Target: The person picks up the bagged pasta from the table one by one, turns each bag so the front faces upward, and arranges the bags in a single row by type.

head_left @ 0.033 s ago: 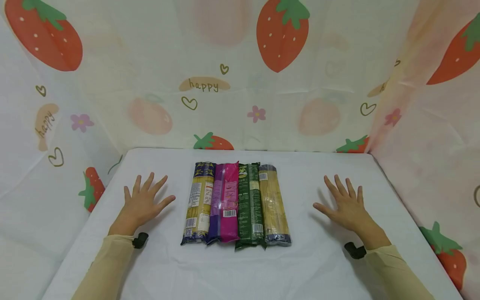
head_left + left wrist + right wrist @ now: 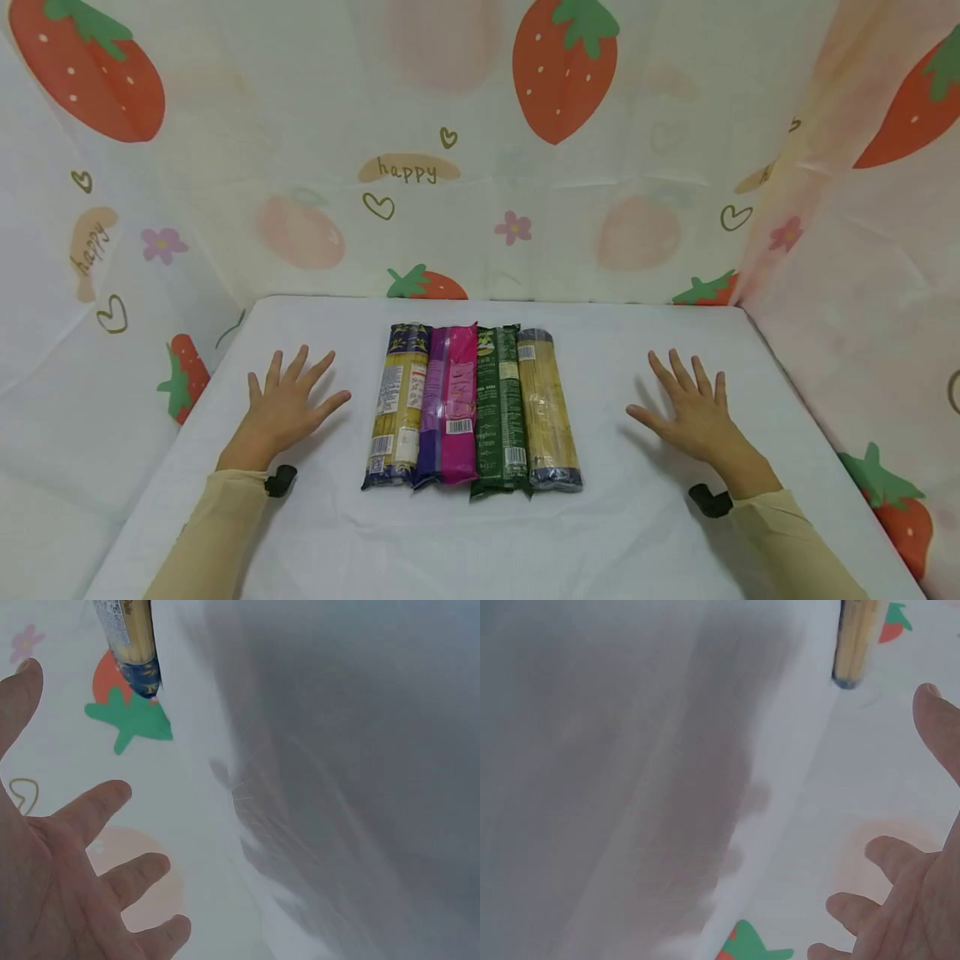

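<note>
Side by side on the white table lie a blue-and-yellow pack of spaghetti, a pink-and-purple pack, a dark green pack and a clear pack of spaghetti with dark ends. To the left of the row, my left hand has its fingers spread and holds nothing; the blue-and-yellow pack is nearest to it. My right hand, fingers spread as well, is right of the clear pack and apart from it. Each wrist view shows the end of the pack nearest that hand.
A white cloth covers the table. Behind it and at both sides hang curtains printed with strawberries, hearts and flowers. A small black device sits at the left wrist, another black device at the right.
</note>
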`<action>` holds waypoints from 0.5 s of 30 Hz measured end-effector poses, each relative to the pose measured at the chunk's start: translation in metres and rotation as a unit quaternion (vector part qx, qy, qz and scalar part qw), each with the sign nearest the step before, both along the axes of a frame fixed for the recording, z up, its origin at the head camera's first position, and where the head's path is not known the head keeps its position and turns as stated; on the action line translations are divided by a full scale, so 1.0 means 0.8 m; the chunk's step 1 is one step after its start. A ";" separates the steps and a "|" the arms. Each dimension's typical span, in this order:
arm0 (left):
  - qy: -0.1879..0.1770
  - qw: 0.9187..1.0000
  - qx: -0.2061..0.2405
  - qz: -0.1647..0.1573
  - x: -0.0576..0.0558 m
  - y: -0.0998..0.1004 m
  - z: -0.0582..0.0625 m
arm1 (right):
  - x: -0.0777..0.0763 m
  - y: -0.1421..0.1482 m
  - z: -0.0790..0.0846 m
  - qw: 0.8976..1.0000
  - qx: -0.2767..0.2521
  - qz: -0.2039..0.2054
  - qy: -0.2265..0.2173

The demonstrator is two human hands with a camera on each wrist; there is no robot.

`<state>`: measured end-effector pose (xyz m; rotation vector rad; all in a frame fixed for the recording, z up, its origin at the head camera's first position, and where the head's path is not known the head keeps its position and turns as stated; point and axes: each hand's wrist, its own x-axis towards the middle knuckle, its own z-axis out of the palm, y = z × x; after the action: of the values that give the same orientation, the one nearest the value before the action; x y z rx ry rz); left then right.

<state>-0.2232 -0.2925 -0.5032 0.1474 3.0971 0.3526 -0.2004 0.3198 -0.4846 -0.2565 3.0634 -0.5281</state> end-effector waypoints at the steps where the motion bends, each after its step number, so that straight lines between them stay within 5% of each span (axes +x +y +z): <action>1: 0.000 1.000 0.001 0.000 0.000 0.000 0.000 | 0.000 0.000 0.000 1.000 -0.001 0.000 0.000; 15: 0.002 0.999 0.028 -0.032 -0.004 0.019 -0.003 | 0.009 -0.010 -0.003 1.000 -0.012 0.017 0.000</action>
<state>-0.2268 -0.2773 -0.5059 0.2466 3.0790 0.4368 -0.1929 0.3117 -0.4872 -0.3079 3.0489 -0.5633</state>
